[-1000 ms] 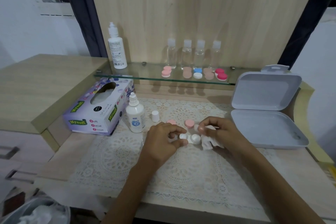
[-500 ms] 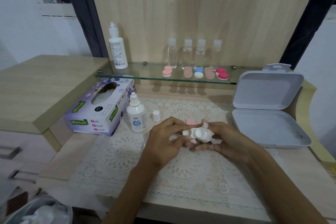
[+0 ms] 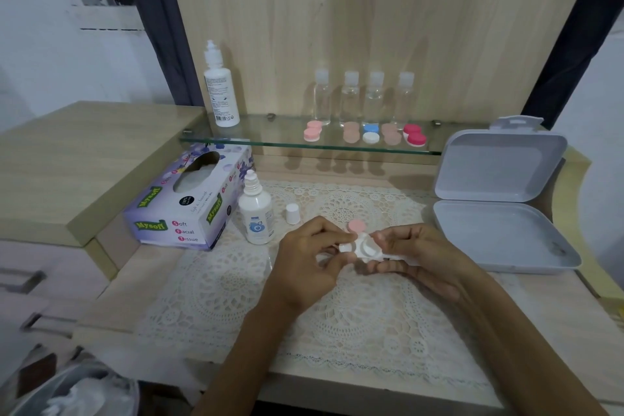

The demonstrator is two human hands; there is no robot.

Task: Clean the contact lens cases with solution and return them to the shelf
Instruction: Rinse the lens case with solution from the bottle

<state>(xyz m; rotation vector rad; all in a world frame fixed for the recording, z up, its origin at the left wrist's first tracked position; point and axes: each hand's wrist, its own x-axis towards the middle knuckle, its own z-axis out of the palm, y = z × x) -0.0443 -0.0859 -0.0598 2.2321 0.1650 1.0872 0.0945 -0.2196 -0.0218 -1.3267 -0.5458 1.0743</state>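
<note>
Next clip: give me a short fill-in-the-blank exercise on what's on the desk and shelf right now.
1. Both hands hold a ____ lens case.
2. The small solution bottle stands with its cap ____.
3. The grey box lies with its lid ____.
4. The tall white bottle stands on the ____ shelf.

Missing: white; off; open; glass

Tissue box (image 3: pixel 189 199) left of solution bottle (image 3: pixel 257 213)

You get soft, even indoor light from above; the bottles cast faint shadows below the glass shelf (image 3: pixel 304 142). Wide-angle bending curves the edges, and the lower-left corner blurs.
</note>
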